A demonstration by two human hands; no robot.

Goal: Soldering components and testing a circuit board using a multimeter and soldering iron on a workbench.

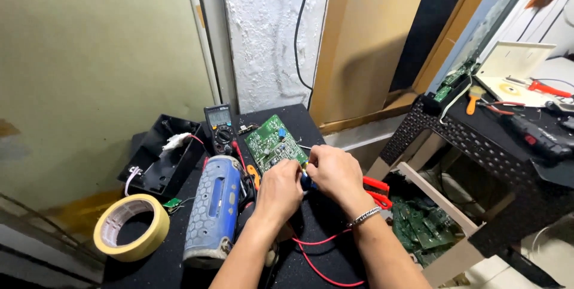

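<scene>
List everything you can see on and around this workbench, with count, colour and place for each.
Circuit board: one, green, bench centre, under the hands.
Multimeter: one, dark grey, behind the speaker.
Portable speaker: one, blue-grey, left of the hands.
Masking tape roll: one, pale yellow, bench's left edge.
Open plastic case: one, black, back left.
Red wires: several, under the forearms.
Red-handled pliers: one, right of the hands.
Loose boards: several, green, lower right.
Left hand: at the board.
Right hand: bracelet on wrist, pinching something small.

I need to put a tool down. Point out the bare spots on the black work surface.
Bare black surface shows between the yellow tape roll and the blue cylindrical speaker. More lies near the front edge around the red wires. It is crowded around both hands, left hand and right hand, beside the green circuit board.
</scene>
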